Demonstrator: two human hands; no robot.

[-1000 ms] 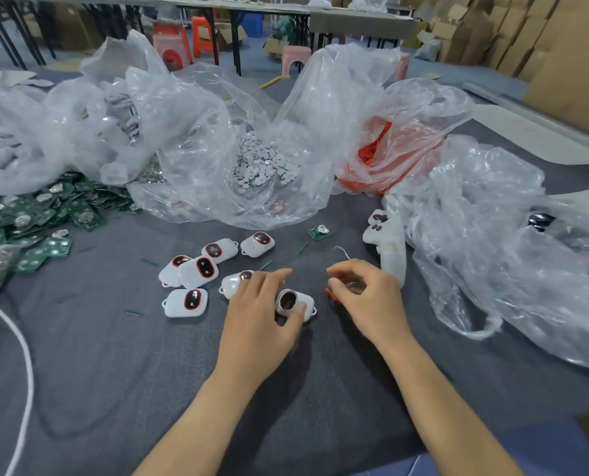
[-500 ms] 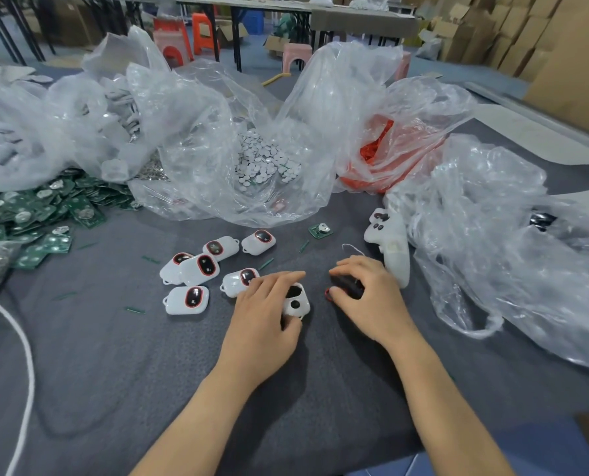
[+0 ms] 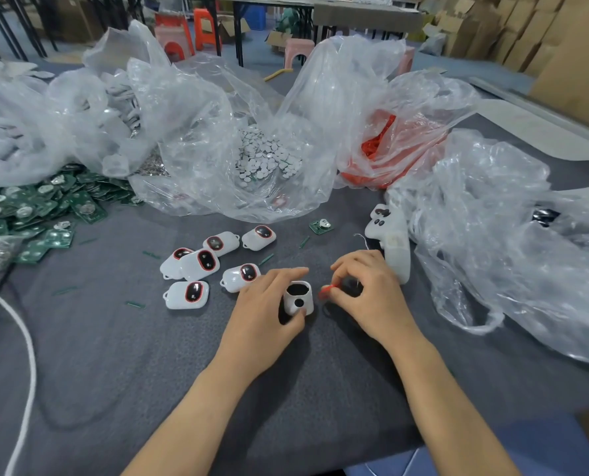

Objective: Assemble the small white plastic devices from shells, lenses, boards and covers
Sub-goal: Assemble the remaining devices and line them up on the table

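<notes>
Both forearms enter from the near edge of the grey cloth (image 3: 114, 372) and converge toward table centre. The left hand (image 3: 263, 312) lies palm down, thumb against the near wall of a white shell (image 3: 298, 300) and forefinger hooked over its far rim, gripping it. The shell stands on end on the cloth, long axis roughly upright, open mouth facing up and 1 round hole facing the person. Just right of it, not touching, the right hand (image 3: 372, 300) pinches a small red part (image 3: 327, 290) between thumb and forefinger, the other fingers curled; what lies beneath them cannot be told. Left of the hands lie 6 finished devices (image 3: 200, 264), dark windows up. Beyond the right hand rests a stack of shells (image 3: 394, 242), then 1 loose green board (image 3: 321, 225). Farther back: a pile of green boards (image 3: 28, 214), a clear bag of white discs (image 3: 269, 159) and a bag of red parts (image 3: 382, 149).
</notes>
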